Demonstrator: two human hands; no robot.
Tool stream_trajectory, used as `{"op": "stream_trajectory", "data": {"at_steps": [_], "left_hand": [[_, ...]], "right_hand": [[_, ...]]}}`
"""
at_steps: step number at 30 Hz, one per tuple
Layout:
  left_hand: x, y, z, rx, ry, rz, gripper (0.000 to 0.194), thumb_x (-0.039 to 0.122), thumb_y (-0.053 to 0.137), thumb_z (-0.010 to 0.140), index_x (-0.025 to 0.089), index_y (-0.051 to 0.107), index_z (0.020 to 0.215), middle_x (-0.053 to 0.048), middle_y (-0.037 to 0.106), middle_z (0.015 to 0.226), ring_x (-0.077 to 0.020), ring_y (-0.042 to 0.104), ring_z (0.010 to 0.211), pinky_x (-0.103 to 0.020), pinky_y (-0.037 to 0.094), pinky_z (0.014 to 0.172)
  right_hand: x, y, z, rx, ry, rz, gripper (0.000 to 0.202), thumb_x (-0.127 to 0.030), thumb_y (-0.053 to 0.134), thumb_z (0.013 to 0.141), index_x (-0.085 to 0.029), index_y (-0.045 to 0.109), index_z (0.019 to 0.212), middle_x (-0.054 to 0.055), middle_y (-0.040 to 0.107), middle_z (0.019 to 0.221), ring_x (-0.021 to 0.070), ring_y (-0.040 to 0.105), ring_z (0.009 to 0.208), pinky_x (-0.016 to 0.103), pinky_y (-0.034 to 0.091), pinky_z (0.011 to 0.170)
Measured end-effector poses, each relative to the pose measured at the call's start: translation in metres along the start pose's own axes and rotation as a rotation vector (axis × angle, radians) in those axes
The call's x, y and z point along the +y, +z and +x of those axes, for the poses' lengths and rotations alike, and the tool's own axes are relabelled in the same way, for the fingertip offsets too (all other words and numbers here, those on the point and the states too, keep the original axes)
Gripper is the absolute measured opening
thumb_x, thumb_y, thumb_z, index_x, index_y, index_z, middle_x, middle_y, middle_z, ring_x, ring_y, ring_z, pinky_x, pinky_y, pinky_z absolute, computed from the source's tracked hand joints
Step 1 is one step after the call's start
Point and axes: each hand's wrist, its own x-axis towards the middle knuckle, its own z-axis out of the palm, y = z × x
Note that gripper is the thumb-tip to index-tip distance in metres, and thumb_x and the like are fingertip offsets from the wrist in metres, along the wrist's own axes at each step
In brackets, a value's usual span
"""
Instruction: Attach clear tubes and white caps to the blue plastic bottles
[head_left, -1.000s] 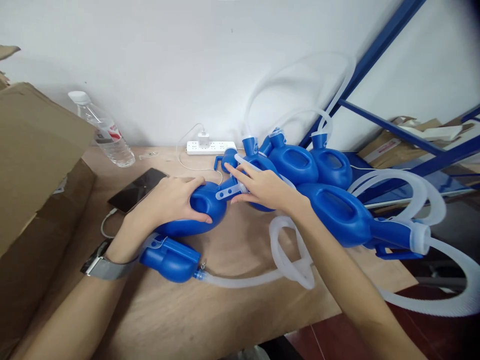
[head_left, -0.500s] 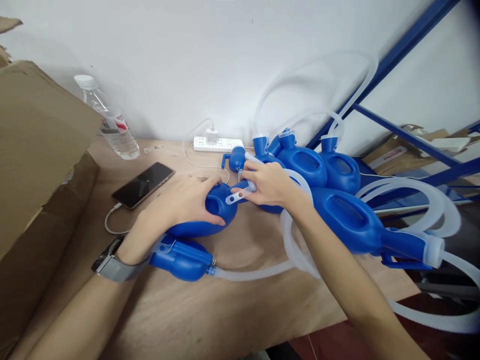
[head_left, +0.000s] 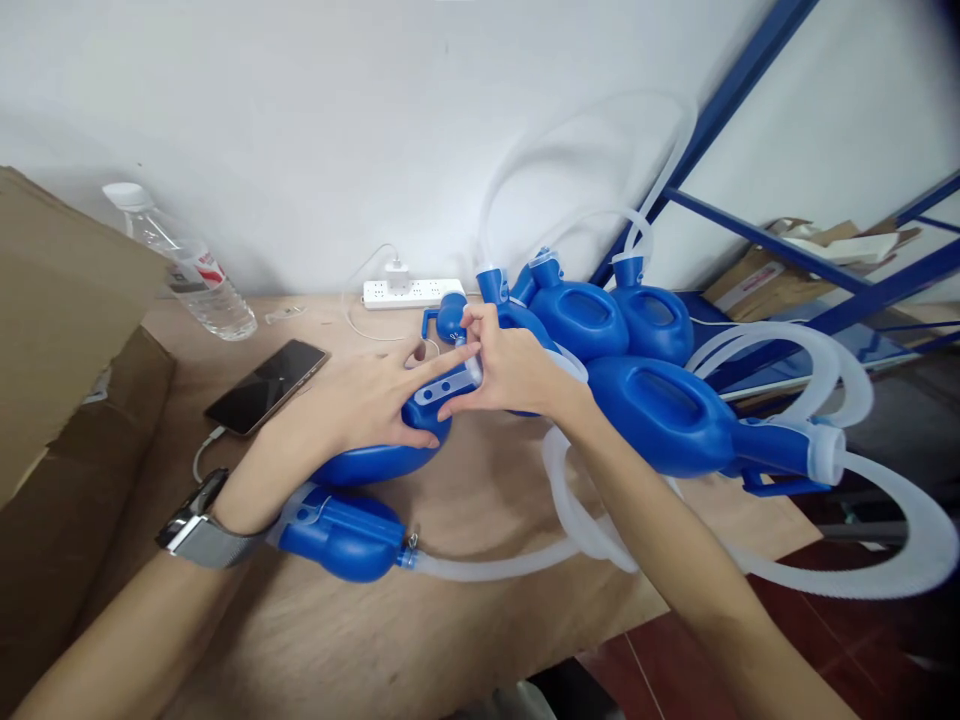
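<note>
My left hand (head_left: 375, 395) is wrapped over a blue plastic urinal bottle (head_left: 375, 463) lying on the table, its index finger stretched toward the bottle's mouth. At that mouth, my right hand (head_left: 517, 368) grips a translucent cap (head_left: 474, 368) between thumb and fingers. A translucent strap (head_left: 442, 387) with holes runs back from the cap along the bottle. Part of the cap and neck is hidden behind my fingers. Just in front lies another blue container (head_left: 352, 535), with a translucent hose (head_left: 495, 570) leading right from its end.
Several more blue urinal bottles (head_left: 656, 415) with hoses crowd the right side. A power strip (head_left: 412, 292) lies by the wall. To the left are a phone (head_left: 266, 385), a water bottle (head_left: 202, 280) and a cardboard box (head_left: 67, 320). A blue metal frame (head_left: 750, 235) stands at right.
My right hand has turned and closed in on the cap at the bottle's mouth. The strap now lies along the bottle, and my left index finger reaches toward the cap. The whole view has shifted.
</note>
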Motion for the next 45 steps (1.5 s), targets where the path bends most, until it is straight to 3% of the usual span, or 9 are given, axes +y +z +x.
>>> {"op": "stream_trajectory", "data": {"at_steps": [7, 12, 16, 18, 21, 26, 33, 38, 45], "left_hand": [[-0.005, 0.008, 0.003, 0.029, 0.081, -0.082, 0.103, 0.061, 0.074, 0.092, 0.045, 0.017, 0.176, -0.011, 0.06, 0.144, -0.0282, 0.073, 0.092, -0.039, 0.056, 0.081], [-0.005, 0.007, 0.005, -0.037, 0.047, -0.114, 0.101, 0.061, 0.075, 0.089, 0.043, 0.025, 0.175, -0.012, 0.061, 0.146, -0.0314, 0.074, 0.096, -0.042, 0.057, 0.083], [-0.005, 0.006, 0.008, -0.05, 0.036, -0.159, 0.1, 0.056, 0.075, 0.088, 0.043, 0.027, 0.174, -0.012, 0.058, 0.153, -0.034, 0.075, 0.102, -0.044, 0.058, 0.085], [-0.004, 0.006, 0.008, -0.028, 0.044, -0.179, 0.1, 0.054, 0.074, 0.088, 0.043, 0.026, 0.175, -0.012, 0.058, 0.155, -0.0336, 0.075, 0.104, -0.043, 0.058, 0.086], [-0.003, 0.006, 0.007, -0.008, 0.05, -0.21, 0.098, 0.054, 0.074, 0.088, 0.044, 0.028, 0.174, -0.012, 0.059, 0.155, -0.0322, 0.075, 0.105, -0.04, 0.058, 0.087], [-0.001, 0.004, 0.005, -0.026, 0.035, -0.175, 0.098, 0.057, 0.073, 0.09, 0.045, 0.024, 0.174, -0.011, 0.057, 0.158, -0.0336, 0.076, 0.111, -0.04, 0.058, 0.089], [0.003, -0.003, 0.004, -0.099, 0.042, -0.078, 0.111, 0.056, 0.077, 0.088, 0.039, 0.015, 0.178, -0.017, 0.036, 0.179, -0.0378, 0.078, 0.109, -0.048, 0.061, 0.091], [0.002, -0.004, 0.008, -0.069, 0.142, 0.048, 0.111, 0.061, 0.077, 0.09, 0.03, 0.017, 0.179, -0.019, 0.025, 0.184, -0.0443, 0.065, 0.142, -0.042, 0.062, 0.093], [0.0, -0.001, 0.007, -0.03, 0.175, 0.029, 0.114, 0.06, 0.08, 0.092, 0.033, 0.012, 0.179, -0.011, 0.026, 0.184, -0.0409, 0.072, 0.133, -0.04, 0.064, 0.085]], "right_hand": [[-0.006, 0.005, -0.002, 0.082, 0.042, 0.151, 0.132, -0.088, 0.092, 0.054, -0.018, 0.043, 0.154, 0.005, 0.075, 0.099, 0.0323, 0.078, 0.082, 0.041, 0.056, 0.076], [-0.009, 0.0, -0.003, 0.114, 0.089, 0.155, 0.135, -0.08, 0.098, 0.056, -0.018, 0.04, 0.161, 0.013, 0.079, 0.119, 0.0358, 0.081, 0.1, 0.048, 0.062, 0.092], [-0.031, -0.033, -0.03, 0.146, -0.05, 0.075, 0.073, -0.055, 0.093, 0.084, -0.02, 0.065, 0.142, 0.02, 0.068, 0.151, 0.04, 0.062, 0.147, 0.059, 0.048, 0.125], [-0.052, -0.037, -0.061, 0.24, 0.047, 0.157, 0.043, -0.047, 0.085, 0.094, -0.026, 0.073, 0.13, 0.014, 0.07, 0.149, 0.0375, 0.062, 0.147, 0.06, 0.05, 0.125], [-0.083, -0.004, -0.11, 0.398, 0.389, 0.583, 0.043, -0.048, 0.076, 0.102, -0.036, 0.066, 0.141, 0.009, 0.075, 0.14, 0.0329, 0.074, 0.132, 0.055, 0.067, 0.105], [-0.085, 0.08, -0.118, 0.603, 0.648, 0.939, 0.074, -0.06, 0.074, 0.097, -0.038, 0.044, 0.162, 0.012, 0.046, 0.175, 0.0352, 0.05, 0.161, 0.066, 0.051, 0.126], [-0.046, 0.098, -0.065, 0.631, 0.466, 0.913, 0.071, -0.059, 0.078, 0.092, -0.029, 0.052, 0.151, 0.014, 0.059, 0.164, 0.0322, 0.054, 0.157, 0.061, 0.042, 0.134], [-0.039, 0.119, -0.061, 0.669, 0.365, 0.889, 0.067, -0.066, 0.076, 0.093, -0.029, 0.051, 0.143, 0.017, 0.053, 0.17, 0.032, 0.043, 0.166, 0.061, 0.039, 0.135], [-0.039, 0.123, -0.062, 0.657, 0.353, 0.945, 0.061, -0.066, 0.071, 0.098, -0.03, 0.047, 0.142, 0.016, 0.055, 0.169, 0.029, 0.047, 0.163, 0.059, 0.047, 0.131]]}}
